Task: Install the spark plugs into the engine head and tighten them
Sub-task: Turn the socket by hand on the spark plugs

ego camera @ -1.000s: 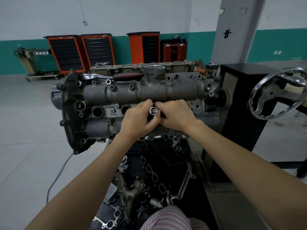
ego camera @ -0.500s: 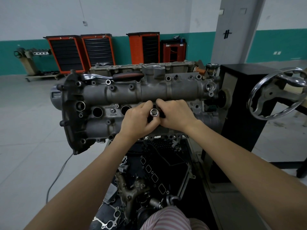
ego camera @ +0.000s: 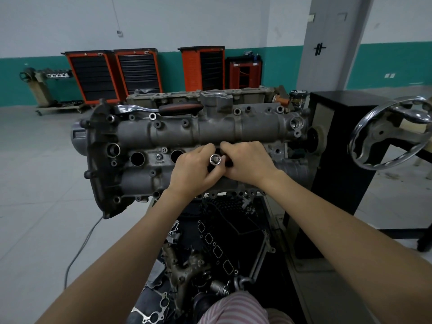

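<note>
At the middle of the engine head point(ego camera: 210, 134), both hands met over a plug hole. Left hand point(ego camera: 194, 169) curled, fingers pinching the socket point(ego camera: 215, 159), its open end facing the camera. Right hand point(ego camera: 247, 161) curled too, fingertips on a dark piece right beside that socket; what that piece was, I couldn't tell. Two open plug holes point(ego camera: 137, 159) sat just left of the hands. Up top, a ratchet point(ego camera: 161, 108) lay along the head. Handwheel point(ego camera: 390, 134) stood off right.

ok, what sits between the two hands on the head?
Head view: a chrome socket, open end toward the camera, between left hand and right hand; both pinch it over the engine head.
</note>
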`<action>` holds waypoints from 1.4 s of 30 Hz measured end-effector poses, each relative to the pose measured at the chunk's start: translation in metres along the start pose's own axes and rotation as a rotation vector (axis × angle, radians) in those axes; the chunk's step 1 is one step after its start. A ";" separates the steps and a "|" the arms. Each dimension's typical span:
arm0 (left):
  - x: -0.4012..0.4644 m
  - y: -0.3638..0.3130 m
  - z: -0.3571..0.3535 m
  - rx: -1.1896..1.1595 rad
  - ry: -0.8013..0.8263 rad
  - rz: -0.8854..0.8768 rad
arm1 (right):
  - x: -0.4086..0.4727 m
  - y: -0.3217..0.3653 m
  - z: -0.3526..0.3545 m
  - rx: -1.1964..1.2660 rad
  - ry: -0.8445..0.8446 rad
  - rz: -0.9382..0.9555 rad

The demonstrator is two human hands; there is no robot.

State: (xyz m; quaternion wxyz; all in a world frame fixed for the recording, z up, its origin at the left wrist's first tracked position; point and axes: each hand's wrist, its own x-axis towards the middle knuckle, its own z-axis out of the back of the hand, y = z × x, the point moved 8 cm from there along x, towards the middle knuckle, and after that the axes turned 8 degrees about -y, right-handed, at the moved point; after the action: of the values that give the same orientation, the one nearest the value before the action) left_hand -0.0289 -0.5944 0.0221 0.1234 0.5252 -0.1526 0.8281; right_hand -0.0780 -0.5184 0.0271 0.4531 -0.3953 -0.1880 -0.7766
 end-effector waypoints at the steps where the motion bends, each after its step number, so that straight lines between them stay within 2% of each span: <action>1: 0.000 0.000 0.000 -0.014 0.002 0.011 | 0.000 -0.001 -0.003 -0.014 0.020 -0.002; 15: 0.001 0.000 0.000 0.033 -0.013 -0.006 | 0.000 0.003 0.003 0.033 -0.025 0.020; 25: 0.000 -0.001 0.000 -0.018 -0.003 0.023 | 0.001 0.001 -0.005 -0.032 0.049 0.038; 28: 0.000 0.000 -0.001 0.036 -0.009 -0.003 | 0.000 0.005 0.004 0.039 -0.001 0.043; 32: 0.001 0.000 0.001 0.067 -0.045 -0.029 | 0.001 0.000 0.000 0.036 0.023 -0.005; 36: 0.000 0.001 0.000 0.015 -0.026 0.000 | 0.001 0.002 0.005 0.053 -0.044 -0.008; 42: 0.001 -0.001 0.003 -0.038 -0.010 0.031 | 0.001 0.000 -0.007 -0.034 0.046 0.038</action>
State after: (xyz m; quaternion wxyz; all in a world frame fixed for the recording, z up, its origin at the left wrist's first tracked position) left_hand -0.0266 -0.5940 0.0241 0.1195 0.5246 -0.1770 0.8242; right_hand -0.0815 -0.5228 0.0236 0.4654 -0.3885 -0.1569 -0.7797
